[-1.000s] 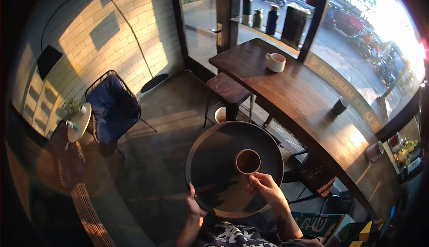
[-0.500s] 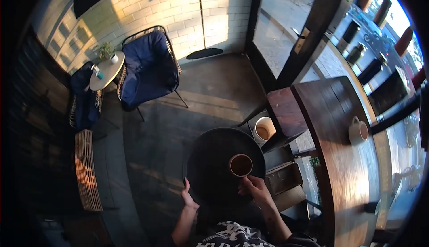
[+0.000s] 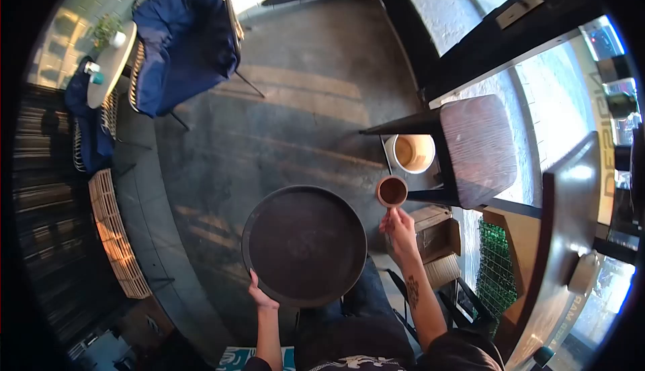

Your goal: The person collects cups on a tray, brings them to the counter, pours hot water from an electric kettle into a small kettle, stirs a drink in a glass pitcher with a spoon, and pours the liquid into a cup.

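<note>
Moved off the serving tray [image 3: 304, 245], the mug [image 3: 392, 192] hangs centre-right, not set down, right hand [image 3: 400, 230] pinching it; left hand [image 3: 262, 295] grips tray.

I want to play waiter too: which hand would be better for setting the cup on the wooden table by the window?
Probably the right hand: it holds the cup and is nearer the wooden table. The left hand is busy holding the tray at its edge.

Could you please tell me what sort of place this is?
Probably a café: the left hand holds a round serving tray, the right hand a mug, and a blue-cushioned armchair stands beside a small side table.
</note>
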Action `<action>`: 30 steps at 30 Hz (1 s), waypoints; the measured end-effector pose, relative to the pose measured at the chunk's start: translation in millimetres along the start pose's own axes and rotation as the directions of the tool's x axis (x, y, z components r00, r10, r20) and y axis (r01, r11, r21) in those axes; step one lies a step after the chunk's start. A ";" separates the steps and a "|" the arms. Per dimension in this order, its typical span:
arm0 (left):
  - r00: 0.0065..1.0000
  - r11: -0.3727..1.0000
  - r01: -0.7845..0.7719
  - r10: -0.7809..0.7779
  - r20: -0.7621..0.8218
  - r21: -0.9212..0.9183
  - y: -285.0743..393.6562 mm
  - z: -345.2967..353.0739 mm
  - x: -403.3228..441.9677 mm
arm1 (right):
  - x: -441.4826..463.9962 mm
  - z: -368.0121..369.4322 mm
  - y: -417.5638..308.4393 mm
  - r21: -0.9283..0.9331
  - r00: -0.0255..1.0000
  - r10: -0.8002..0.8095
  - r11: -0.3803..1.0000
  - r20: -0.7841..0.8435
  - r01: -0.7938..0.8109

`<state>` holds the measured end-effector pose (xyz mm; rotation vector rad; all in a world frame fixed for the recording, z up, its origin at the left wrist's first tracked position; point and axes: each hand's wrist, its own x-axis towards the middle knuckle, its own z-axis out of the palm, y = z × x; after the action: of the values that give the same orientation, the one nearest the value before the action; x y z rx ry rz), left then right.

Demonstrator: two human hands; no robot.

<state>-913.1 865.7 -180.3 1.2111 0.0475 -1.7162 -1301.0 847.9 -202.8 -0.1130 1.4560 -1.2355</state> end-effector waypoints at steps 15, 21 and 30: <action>0.900 0.923 0.384 -0.376 -0.220 -0.007 -60.7 -77.2 90.3 | 329.4 -158.4 83.2 0.276 0.671 0.356 0.934 -0.650 -0.228; 0.892 0.921 0.390 -0.377 -0.250 0.003 -52.8 -70.7 111.0 | 345.2 -188.7 54.2 -0.216 0.558 0.158 0.811 -0.815 -0.544; 0.940 0.961 0.277 -0.273 -0.203 -0.008 -40.4 -49.4 131.0 | 327.0 -155.3 -2.4 -0.686 0.644 -0.380 -0.034 -0.664 -0.727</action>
<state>-909.1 822.3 -319.4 1.4457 0.3370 -1.8274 -1529.7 721.6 -453.3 -0.3798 2.7919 0.5901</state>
